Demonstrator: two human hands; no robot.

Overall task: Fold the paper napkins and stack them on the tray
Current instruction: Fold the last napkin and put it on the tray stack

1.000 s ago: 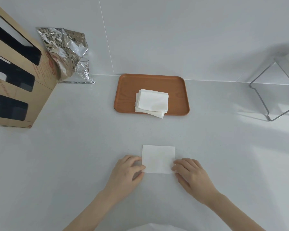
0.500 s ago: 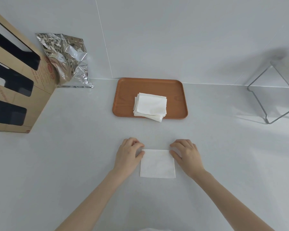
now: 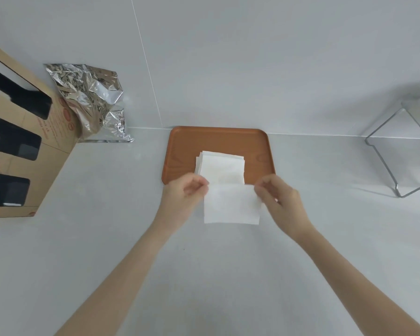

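Observation:
A folded white paper napkin (image 3: 230, 204) hangs just above the counter, in front of the brown tray (image 3: 218, 139). My left hand (image 3: 183, 197) pinches its upper left corner. My right hand (image 3: 280, 200) pinches its upper right corner. On the tray lies a stack of folded white napkins (image 3: 221, 167), slightly fanned; the held napkin covers the stack's near edge and the tray's front rim.
A cardboard box (image 3: 17, 151) with black cut-outs stands at the left. Crumpled silver foil packaging (image 3: 92, 98) leans against the wall beside it. A wire rack (image 3: 403, 151) stands at the right. White counter (image 3: 107, 238) lies all around.
Both hands have gripped the folded napkin by its far corners, lifted it off the counter and carried it away from me to the tray's front edge.

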